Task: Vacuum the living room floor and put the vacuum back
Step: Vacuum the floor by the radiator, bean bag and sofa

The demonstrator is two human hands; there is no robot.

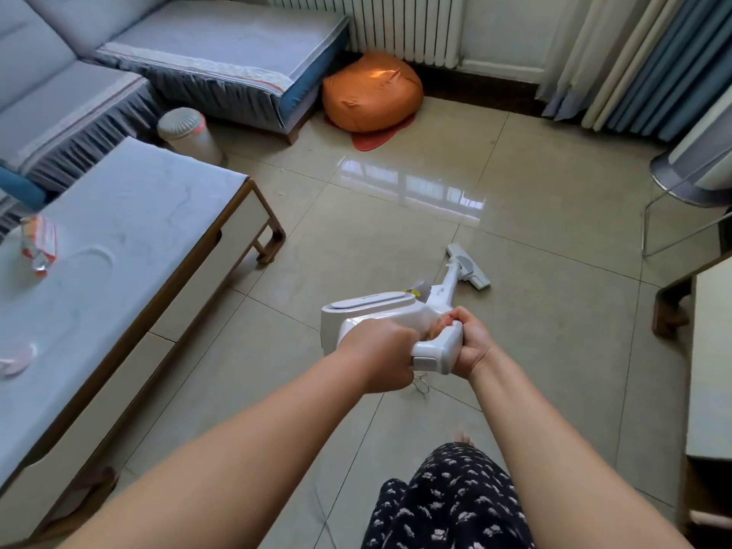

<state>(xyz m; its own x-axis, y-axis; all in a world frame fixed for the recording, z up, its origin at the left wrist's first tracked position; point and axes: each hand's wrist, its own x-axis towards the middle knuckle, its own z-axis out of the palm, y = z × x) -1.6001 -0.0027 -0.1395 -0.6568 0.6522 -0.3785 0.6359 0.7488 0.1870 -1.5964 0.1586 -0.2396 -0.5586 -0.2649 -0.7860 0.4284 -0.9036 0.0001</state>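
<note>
We held the white stick vacuum (380,311) out in front of us with both hands, over the middle of the beige tiled floor (554,215). Our left hand (380,356) was wrapped around the rear of the handle from the left, fingers curled tight onto it. Our right hand (471,342) gripped the handle from the right side, fingers curled round the front of the grip, thumb side up. The two hands sat just beside each other on the same handle.

The vacuum's long axis ran away from us and slightly to the right: handle nearest our body, motor body ahead of the hands, then the wand sloping down to the floor head (469,267). The head rested on the tiles, its flat bar set crosswise to the wand and pointing up-right toward the curtains (618,57). The motor body stuck out to the left of the wand.

To our left stood the coffee table (130,247) under a pale blue cover, with a crumpled snack packet (39,243) on it. Beyond it was the grey-blue sofa (190,49), a small white bin (188,132) beside it, and an orange beanbag (372,93) on the floor below the white radiator (404,25). Our patterned trouser leg (447,501) showed at the bottom of the view, well behind the vacuum head.
</note>
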